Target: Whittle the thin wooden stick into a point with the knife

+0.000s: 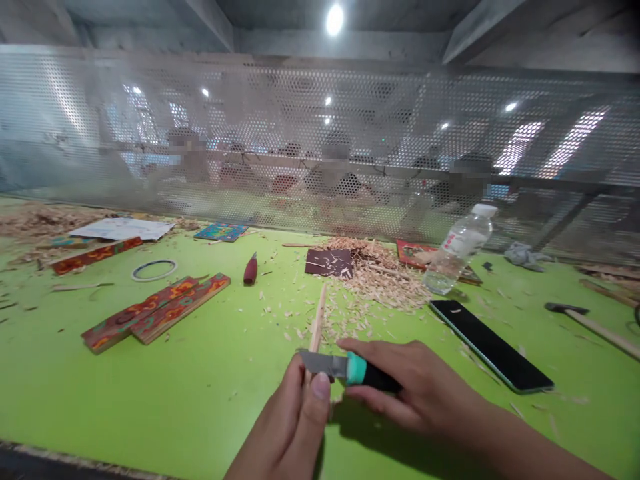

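My left hand (299, 417) is closed around a slim wooden stick (318, 319), which points away from me over the green table. In my right hand (417, 387) is a knife (357, 369) with a black and turquoise handle. Its grey blade lies across the stick, just past my left thumb, and the thumb presses near the blade. The stick's near end is mostly hidden inside my left hand. Pale wood shavings (387, 283) are heaped beyond the stick's far tip, around a dark brown square board (329, 262).
Painted wooden strips (155, 310), a tape ring (154, 269) and a red-handled tool (251, 269) lie to the left. A phone (490, 343), a tilted plastic bottle (460, 250) and a hammer (593, 323) are at the right. A perforated metal screen (280, 147) stands behind, with people beyond it.
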The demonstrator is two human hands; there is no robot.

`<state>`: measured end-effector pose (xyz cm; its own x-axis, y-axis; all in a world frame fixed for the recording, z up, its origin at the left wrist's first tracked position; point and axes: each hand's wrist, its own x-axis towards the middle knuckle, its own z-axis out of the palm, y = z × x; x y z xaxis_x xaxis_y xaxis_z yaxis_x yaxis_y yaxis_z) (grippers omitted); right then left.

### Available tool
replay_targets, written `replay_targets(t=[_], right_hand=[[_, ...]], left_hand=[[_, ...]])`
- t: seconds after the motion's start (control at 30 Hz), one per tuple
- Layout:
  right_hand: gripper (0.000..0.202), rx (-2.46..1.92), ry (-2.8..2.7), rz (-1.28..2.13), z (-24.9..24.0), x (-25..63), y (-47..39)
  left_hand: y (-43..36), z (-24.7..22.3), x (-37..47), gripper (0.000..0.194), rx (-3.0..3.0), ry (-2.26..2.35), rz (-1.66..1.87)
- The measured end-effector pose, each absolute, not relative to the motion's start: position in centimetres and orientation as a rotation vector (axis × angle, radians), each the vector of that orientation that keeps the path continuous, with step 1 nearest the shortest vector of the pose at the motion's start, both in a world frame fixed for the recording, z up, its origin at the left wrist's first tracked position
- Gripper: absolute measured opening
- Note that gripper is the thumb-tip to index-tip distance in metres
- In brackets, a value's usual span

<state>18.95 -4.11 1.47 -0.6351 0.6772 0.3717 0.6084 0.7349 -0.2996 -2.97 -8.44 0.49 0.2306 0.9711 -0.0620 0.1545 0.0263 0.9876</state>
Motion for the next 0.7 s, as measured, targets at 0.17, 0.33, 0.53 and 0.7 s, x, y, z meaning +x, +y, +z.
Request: replay_targets(t=[0.17, 0.33, 0.53, 0.7], right_hand=[[0.057, -0.976, -2.478, 0.255, 1.6, 19.2, -4.1], [0.057, -0.897, -2.553, 0.272, 1.5, 19.1, -4.2], [0.060, -0.831, -2.565, -0.048, 1.1, 18.8, -4.6], [0.057, -0.954, -2.403, -0.283, 1.1, 19.0, -4.1]], left_hand=[[-8.3, -0.4, -4.0, 0.064, 1.386, 1.055, 0.842], [-7.9, -1.4, -4.2, 0.056, 1.413, 0.929, 0.790], [-8.0, -0.9, -3.5, 0.042, 1.496, 1.105, 0.874], [-8.1, -0.1, -2.9, 0.040, 1.554, 1.252, 0.799]])
